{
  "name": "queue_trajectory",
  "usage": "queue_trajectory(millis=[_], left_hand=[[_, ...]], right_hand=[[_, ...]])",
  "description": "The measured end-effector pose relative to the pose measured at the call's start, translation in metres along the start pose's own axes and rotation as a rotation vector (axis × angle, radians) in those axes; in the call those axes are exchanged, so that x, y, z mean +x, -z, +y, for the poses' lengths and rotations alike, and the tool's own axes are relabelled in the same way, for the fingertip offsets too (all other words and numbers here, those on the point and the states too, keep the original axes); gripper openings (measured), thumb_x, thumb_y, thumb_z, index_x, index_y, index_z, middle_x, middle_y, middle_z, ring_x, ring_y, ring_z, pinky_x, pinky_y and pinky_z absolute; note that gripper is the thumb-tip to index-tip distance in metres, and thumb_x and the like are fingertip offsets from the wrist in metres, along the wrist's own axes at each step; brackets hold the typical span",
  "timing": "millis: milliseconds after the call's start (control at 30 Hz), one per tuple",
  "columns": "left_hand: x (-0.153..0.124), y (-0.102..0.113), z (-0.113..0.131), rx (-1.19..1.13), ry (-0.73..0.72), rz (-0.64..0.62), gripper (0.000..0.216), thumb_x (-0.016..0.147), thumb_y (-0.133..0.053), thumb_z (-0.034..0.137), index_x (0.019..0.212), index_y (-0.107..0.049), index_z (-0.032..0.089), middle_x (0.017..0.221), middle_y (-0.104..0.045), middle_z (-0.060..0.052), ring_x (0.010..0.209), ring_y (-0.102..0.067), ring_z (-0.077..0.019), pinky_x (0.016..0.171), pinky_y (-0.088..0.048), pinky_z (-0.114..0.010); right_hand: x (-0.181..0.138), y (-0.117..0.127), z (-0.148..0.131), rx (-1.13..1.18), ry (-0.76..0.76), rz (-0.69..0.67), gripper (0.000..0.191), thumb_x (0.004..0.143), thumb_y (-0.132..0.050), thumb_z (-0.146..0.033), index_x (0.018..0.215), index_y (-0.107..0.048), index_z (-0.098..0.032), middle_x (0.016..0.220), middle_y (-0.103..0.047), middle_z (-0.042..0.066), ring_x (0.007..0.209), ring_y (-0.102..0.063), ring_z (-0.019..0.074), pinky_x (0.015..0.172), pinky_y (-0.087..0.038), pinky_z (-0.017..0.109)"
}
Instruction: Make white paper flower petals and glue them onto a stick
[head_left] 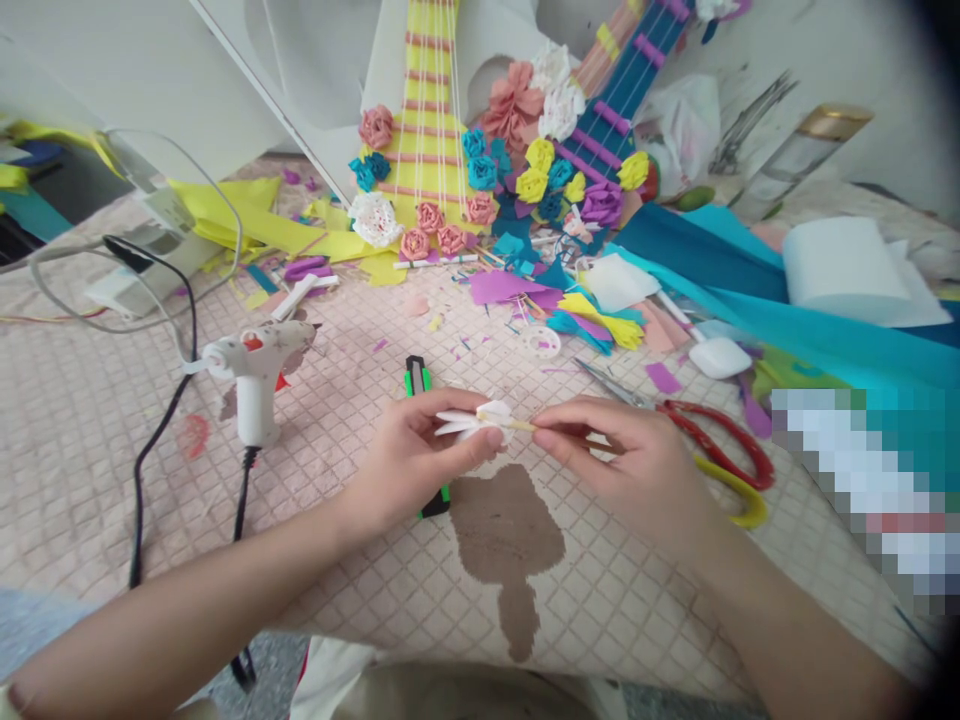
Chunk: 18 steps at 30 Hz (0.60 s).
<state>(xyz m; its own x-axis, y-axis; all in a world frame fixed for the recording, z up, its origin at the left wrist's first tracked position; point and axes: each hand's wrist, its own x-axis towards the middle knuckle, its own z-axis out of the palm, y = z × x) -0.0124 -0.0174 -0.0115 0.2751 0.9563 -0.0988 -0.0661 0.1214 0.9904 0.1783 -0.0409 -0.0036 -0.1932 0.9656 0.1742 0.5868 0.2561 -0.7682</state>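
Observation:
Between my hands is a small white paper flower [491,412] with strips fanning out to the left. My left hand [424,447] pinches its petals between thumb and fingers. My right hand [626,440] grips a thin wooden stick [523,425] whose tip meets the flower. Below my left hand lies a black and green utility knife [417,375], partly hidden by that hand. Scissors [720,440] with red and yellow handles rest beyond my right hand, partly covered by it.
A white hot glue gun [257,385] with a black cord stands at left. Paper guitars [431,130] decorated with paper flowers lean at the back. Coloured paper scraps [510,288] litter the middle. At right are a white paper roll [847,265] and blue paper sheets [690,260].

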Motion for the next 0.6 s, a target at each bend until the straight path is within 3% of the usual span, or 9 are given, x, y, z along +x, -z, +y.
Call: queue_trajectory(millis=[600], left_hand=[[-0.0024,-0.0016,0.0035,-0.085,0.029,0.037,0.012,0.062,-0.070,0.008,0.071,-0.067,0.015,0.059,-0.067,0.005,0.053,-0.060,-0.0038,0.052,-0.049,-0.009]], right_hand=[[0.0009,0.0017,0.0024,0.044,-0.031,0.000,0.005,0.078,-0.062,-0.025,0.080,-0.066,-0.025,0.080,-0.069,-0.005,0.071,-0.062,0.0104,0.058,-0.048,0.018]])
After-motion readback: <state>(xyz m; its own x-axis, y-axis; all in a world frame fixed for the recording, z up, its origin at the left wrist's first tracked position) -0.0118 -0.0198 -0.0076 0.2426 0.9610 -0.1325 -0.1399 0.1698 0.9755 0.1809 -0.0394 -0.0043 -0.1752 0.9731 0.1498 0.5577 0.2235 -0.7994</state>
